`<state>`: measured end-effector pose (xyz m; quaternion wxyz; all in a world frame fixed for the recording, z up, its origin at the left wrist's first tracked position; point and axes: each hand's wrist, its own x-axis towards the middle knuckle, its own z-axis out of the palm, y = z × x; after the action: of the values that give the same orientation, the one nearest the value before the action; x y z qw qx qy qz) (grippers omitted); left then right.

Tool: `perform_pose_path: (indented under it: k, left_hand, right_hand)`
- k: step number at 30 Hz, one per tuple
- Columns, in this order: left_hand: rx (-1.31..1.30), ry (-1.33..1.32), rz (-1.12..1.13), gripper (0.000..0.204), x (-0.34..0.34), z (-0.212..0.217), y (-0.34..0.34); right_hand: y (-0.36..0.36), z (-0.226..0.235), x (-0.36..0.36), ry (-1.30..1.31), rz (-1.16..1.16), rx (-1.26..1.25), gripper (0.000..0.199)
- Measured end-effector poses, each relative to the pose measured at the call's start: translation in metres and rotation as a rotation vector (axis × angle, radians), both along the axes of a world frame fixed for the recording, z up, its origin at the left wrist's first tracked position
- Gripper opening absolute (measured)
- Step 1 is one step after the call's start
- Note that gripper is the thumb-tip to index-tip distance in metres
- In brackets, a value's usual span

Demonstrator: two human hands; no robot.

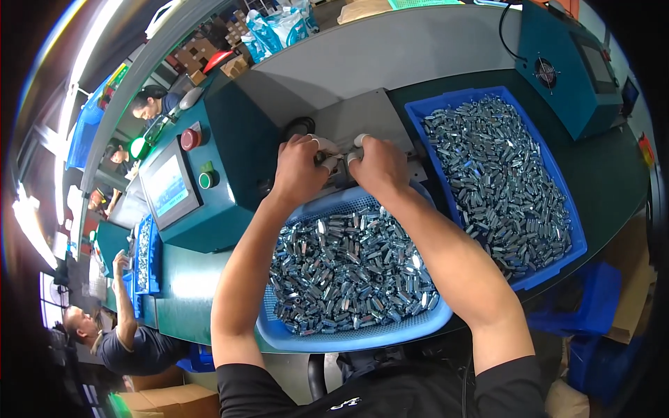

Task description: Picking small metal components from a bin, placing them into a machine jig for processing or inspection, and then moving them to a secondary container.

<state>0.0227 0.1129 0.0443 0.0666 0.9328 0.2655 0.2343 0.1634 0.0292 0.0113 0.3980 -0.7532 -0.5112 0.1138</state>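
Head view: looking down over a dark green table, two hands working just past the near basket.
Left hand: fingers curled in, capped thumb and fingertips angled toward the middle; can't tell if they're pinching anything, sorry.
Right hand: mirrors the left hand, thumb and index close together and pointing at the other one; any small part in there is too hidden to call.
Metal pieces: a big loose pile in the light blue basket, sitting between the forearms, with more in the blue tray to the right.
Flat plate: grey, right beyond the fingertips.
Machine on the left: teal, with a lit screen, a red button and a green button.
Fingertip work tips: imo light, even pressure from both thumbs beats squeezing. Keep the wrists level, and watch that right forearm doesn't drag on the basket rim or knock pieces out.
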Motion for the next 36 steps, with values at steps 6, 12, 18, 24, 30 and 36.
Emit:
perform_pose_path:
  k: [6, 12, 18, 24, 30, 36]
  left_hand:
    - [-0.016, 0.085, 0.115, 0.019, -0.003, 0.006, -0.007]
    - [0.243, 0.092, 0.102, 0.017, -0.010, 0.006, -0.028]
    - [-0.036, 0.341, 0.074, 0.021, -0.010, -0.013, -0.111]
    - [-0.045, 0.282, 0.122, 0.032, -0.020, -0.039, -0.111]
    - [-0.069, 0.308, 0.123, 0.032, -0.022, -0.041, -0.104]
    - [-0.064, 0.372, 0.115, 0.020, -0.023, -0.048, -0.106]
  right_hand:
    - [-0.001, -0.001, 0.000, 0.006, -0.003, 0.079, 0.017]
    - [-0.002, -0.003, 0.001, 0.021, 0.016, 0.075, 0.025]
    - [0.003, -0.014, 0.003, -0.009, 0.028, 0.130, 0.044]
    - [-0.003, -0.021, -0.009, 0.118, 0.302, 0.253, 0.055]
    - [-0.007, -0.011, -0.018, 0.159, 0.377, 0.175, 0.055]
    - [-0.009, -0.004, -0.036, -0.250, 0.437, 0.014, 0.057]
